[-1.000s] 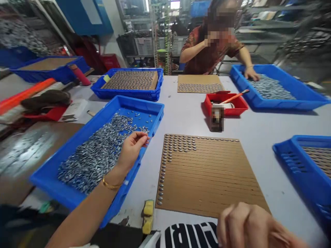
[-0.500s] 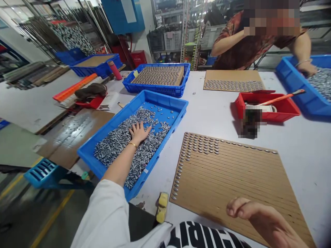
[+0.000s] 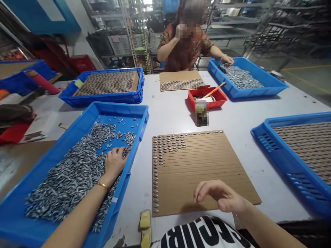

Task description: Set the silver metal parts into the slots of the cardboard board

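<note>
My left hand (image 3: 115, 163) rests palm down on a heap of small silvery oval metal pieces (image 3: 72, 172) inside a blue plastic bin (image 3: 134, 107). Its fingers are bent and somewhat apart near the bin's right wall, the tips partly hidden. Over the lower part of a grooved cardboard sheet (image 3: 201, 172) hovers my right hand (image 3: 221, 196), fingers curved, thumb apart, nothing visible in it. Similar oval pieces (image 3: 169, 141) lie in rows at the sheet's upper left, with one line down its left edge and another along the top.
Across the table, a person (image 3: 181, 48) reaches into another blue bin (image 3: 248, 91) of pieces. A red box (image 3: 219, 103) holds an orange-handled tool. Blue trays with filled cardboard stand at the right (image 3: 269, 134) and back left (image 3: 103, 100). A yellow object (image 3: 145, 227) lies at the front edge.
The view has swung right, bringing a tray at the right into sight. My left hand has moved towards the bin's right wall, its fingers more bent. My right hand stays over the cardboard.
</note>
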Motion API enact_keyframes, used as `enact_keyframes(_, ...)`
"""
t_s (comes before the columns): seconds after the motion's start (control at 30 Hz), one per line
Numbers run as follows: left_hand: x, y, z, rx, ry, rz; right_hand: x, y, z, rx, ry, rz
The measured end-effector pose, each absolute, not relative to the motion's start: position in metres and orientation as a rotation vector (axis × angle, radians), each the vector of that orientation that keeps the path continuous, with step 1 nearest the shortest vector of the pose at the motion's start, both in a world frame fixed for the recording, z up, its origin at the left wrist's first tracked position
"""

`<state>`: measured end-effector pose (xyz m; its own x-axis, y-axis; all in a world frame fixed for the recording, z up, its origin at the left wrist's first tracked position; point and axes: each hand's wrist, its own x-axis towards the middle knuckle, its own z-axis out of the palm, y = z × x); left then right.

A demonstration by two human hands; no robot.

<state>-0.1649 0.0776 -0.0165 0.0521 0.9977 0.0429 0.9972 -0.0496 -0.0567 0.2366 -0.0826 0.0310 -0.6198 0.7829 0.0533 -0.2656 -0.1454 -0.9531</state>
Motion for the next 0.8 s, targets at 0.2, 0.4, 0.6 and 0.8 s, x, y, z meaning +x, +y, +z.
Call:
enact_keyframes(0.2, -0.161, 0.082, -0.008, -2.243, -2.083, 0.1, 0.237, -0.086, 0.039, -0.665, -1.572, 1.776)
enact_keyframes(0.4, -0.186, 0.092, 0.012, -2.022, -2.661, -0.666, 0.241, -0.089, 0.044, -0.733, -1.67, 1.667)
enact_keyframes(0.6, -0.199, 0.096, 0.04, -1.413, -3.037, -1.657, 0.237, -0.084, 0.041, -0.738, -1.747, 1.625)
enact_keyframes(0.8, -0.204, 0.091, 0.053, -1.031, -3.14, -2.413, 0.229, -0.076, 0.037, -0.765, -1.785, 1.599)
